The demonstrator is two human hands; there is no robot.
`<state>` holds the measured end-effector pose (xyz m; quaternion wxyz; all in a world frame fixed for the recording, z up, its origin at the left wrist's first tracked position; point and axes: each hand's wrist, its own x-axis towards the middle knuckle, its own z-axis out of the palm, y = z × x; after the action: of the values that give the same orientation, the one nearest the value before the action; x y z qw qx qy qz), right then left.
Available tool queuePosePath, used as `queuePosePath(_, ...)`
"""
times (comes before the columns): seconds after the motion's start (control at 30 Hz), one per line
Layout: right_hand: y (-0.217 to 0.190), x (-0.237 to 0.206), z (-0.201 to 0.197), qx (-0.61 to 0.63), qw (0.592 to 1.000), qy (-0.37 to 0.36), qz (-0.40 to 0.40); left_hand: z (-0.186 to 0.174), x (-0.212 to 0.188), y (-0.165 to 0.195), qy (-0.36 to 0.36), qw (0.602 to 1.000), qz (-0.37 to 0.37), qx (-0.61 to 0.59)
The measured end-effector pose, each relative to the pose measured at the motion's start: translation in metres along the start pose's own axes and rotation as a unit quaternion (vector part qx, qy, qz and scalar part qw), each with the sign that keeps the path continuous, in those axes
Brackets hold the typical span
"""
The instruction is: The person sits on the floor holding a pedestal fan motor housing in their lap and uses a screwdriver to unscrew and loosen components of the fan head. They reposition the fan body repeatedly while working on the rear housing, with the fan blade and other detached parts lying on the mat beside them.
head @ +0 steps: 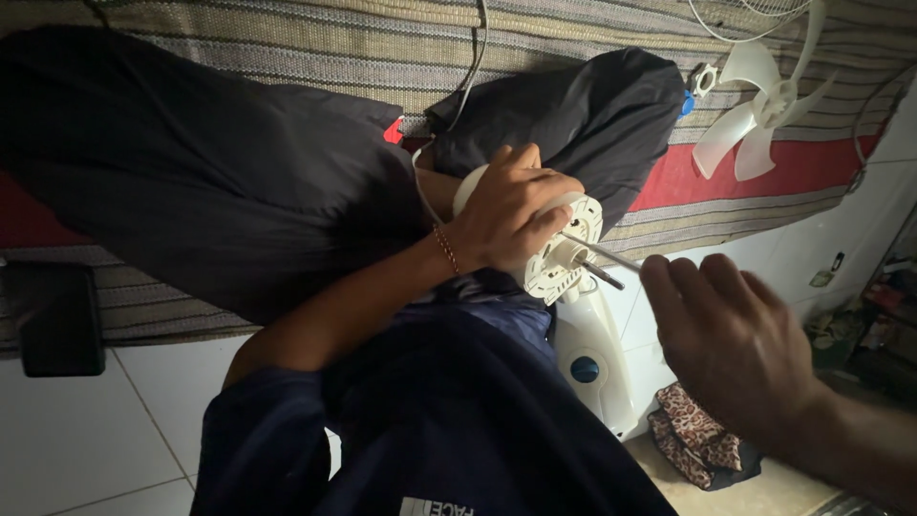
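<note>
Right hand (735, 344) grip curled round thin rod (611, 258) prob., left hand (506, 215) clamped on white fan motor (564, 253)

2 hands (511, 215), 1 fan motor (559, 253), 1 fan blade (764, 105).

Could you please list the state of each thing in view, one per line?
Fan motor housing: white, bare of blade, gripped by the left hand.
Motor shaft: exposed, pointing at the right hand.
Right hand: fingers curled, whether touching the shaft unclear.
Fan blade: detached, lying on the striped mat.
Fan base: on the floor.
</note>
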<state>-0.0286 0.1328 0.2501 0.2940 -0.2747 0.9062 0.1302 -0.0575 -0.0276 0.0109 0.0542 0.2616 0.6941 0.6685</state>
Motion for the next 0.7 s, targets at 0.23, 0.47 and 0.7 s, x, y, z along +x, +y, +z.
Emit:
queuePosePath(0.23,0.013,-0.005,0.011,0.038,0.995,-0.081,-0.034,0.0,0.0,0.0,-0.013,1.0,-0.005,0.006)
queuePosePath(0.47,0.004,-0.002,0.0,-0.061,0.997,0.022,-0.038,0.0,0.001,0.0,-0.022,0.999,0.004,0.024)
queuePosePath(0.7,0.002,-0.005,0.0,0.012,0.999,-0.038,-0.007,-0.001,-0.001,0.001,-0.025,1.0,0.002,0.01)
